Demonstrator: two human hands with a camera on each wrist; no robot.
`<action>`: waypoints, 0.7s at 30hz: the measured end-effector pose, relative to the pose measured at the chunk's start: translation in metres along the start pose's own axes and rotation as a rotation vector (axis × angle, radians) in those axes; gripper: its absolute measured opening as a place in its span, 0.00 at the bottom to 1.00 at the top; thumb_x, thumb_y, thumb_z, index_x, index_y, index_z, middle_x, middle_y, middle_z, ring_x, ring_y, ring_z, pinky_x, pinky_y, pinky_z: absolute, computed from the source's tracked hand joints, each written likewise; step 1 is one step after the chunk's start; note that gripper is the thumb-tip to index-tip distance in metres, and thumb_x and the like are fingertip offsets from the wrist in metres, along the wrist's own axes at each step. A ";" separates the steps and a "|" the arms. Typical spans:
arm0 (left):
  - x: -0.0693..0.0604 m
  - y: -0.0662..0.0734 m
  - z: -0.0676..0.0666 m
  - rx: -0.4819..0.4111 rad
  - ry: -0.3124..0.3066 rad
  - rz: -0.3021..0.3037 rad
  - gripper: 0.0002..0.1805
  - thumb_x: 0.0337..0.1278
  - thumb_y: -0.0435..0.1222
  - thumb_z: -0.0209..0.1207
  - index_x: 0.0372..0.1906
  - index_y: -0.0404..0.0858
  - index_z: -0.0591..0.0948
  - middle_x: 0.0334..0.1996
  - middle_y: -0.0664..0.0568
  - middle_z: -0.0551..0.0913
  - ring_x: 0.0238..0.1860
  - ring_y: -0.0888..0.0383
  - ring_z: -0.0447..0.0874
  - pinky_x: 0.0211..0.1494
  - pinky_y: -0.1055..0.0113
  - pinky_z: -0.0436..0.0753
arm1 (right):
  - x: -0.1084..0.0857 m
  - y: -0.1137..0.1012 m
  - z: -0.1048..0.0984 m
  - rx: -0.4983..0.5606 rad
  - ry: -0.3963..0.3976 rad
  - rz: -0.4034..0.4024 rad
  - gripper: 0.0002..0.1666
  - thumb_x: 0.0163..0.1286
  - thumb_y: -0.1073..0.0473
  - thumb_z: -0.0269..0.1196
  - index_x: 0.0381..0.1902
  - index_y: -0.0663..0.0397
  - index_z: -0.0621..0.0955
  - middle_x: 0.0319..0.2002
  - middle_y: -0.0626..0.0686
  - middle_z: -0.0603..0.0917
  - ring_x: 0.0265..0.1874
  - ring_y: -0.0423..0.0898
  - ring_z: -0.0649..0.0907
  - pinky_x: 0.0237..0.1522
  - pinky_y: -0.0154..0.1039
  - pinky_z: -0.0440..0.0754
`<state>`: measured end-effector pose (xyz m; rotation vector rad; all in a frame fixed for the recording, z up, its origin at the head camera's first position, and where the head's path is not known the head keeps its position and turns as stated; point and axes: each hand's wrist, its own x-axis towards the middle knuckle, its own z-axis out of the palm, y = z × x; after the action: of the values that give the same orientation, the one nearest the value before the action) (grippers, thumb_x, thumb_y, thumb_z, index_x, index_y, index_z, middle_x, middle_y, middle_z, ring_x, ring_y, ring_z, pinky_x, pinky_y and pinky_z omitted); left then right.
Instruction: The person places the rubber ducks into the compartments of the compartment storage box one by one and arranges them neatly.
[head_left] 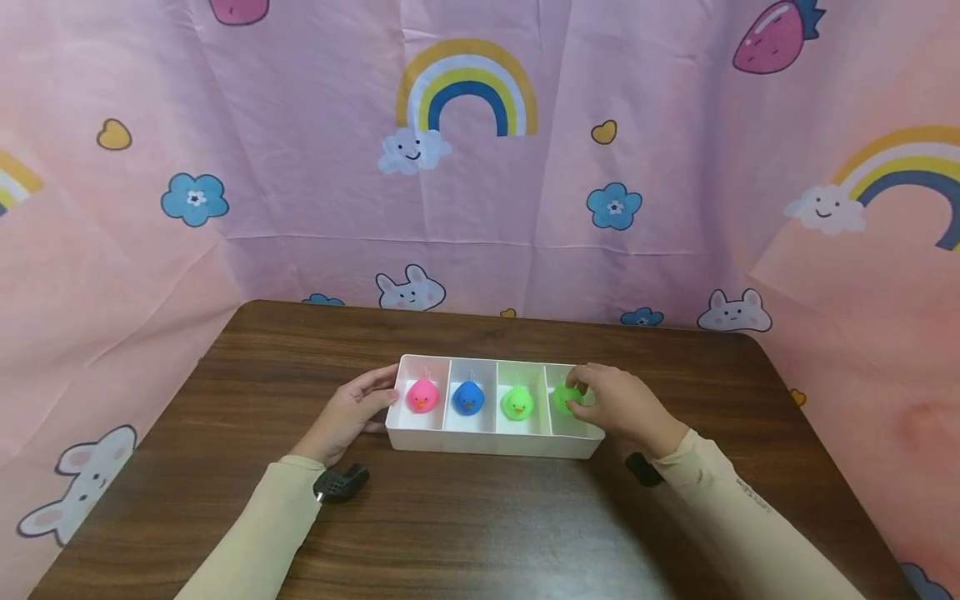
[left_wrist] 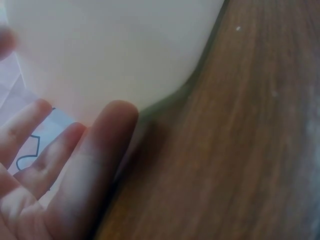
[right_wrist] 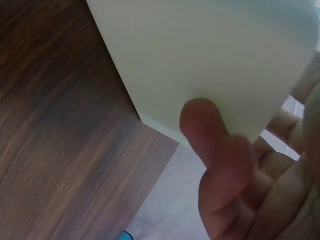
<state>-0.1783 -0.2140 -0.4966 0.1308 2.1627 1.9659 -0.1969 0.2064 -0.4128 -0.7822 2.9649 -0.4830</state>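
Observation:
A white tray with a row of compartments stands on the table, a small duck figure in each compartment shown. From left to right they are a pink duck, a blue duck, a bright green duck and another green duck. My left hand rests against the tray's left end, fingers fairly straight; in the left wrist view its thumb lies along the outer wall. Over the rightmost compartment, my right hand pinches the last green duck, partly covering it. Neither wrist view shows the ducks.
The dark wooden table extends around the tray. Behind it and along both sides hangs a pink and purple cloth printed with rainbows, flowers and rabbits. Black straps or devices sit at both wrists.

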 end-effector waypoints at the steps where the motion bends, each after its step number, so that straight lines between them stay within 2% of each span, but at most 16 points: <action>1: 0.000 0.001 0.000 0.001 0.001 0.002 0.32 0.75 0.43 0.59 0.77 0.40 0.67 0.74 0.37 0.69 0.64 0.39 0.79 0.53 0.51 0.88 | 0.001 0.000 0.001 -0.008 -0.001 0.001 0.13 0.65 0.55 0.72 0.46 0.50 0.84 0.37 0.45 0.85 0.33 0.43 0.82 0.34 0.42 0.81; 7: -0.001 0.003 0.000 0.009 0.006 0.002 0.33 0.74 0.43 0.60 0.78 0.40 0.67 0.74 0.37 0.69 0.64 0.39 0.80 0.53 0.53 0.88 | 0.004 -0.002 0.001 -0.047 -0.018 0.011 0.13 0.65 0.54 0.73 0.45 0.49 0.84 0.37 0.45 0.85 0.32 0.42 0.81 0.34 0.43 0.82; 14: -0.001 0.001 -0.002 0.001 0.007 0.009 0.32 0.75 0.43 0.60 0.77 0.40 0.67 0.74 0.37 0.69 0.63 0.40 0.81 0.52 0.55 0.89 | 0.007 -0.003 -0.002 -0.041 -0.045 0.021 0.14 0.66 0.54 0.73 0.46 0.50 0.85 0.38 0.45 0.85 0.37 0.45 0.83 0.39 0.46 0.84; 21: -0.002 0.001 0.000 0.004 0.010 0.004 0.33 0.74 0.43 0.60 0.78 0.40 0.67 0.75 0.37 0.69 0.63 0.40 0.81 0.51 0.55 0.89 | 0.007 -0.001 0.002 -0.045 -0.052 0.018 0.14 0.65 0.54 0.73 0.46 0.51 0.85 0.38 0.46 0.86 0.37 0.44 0.84 0.38 0.46 0.84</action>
<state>-0.1763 -0.2145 -0.4955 0.1260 2.1749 1.9684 -0.2028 0.2013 -0.4145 -0.7585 2.9417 -0.3907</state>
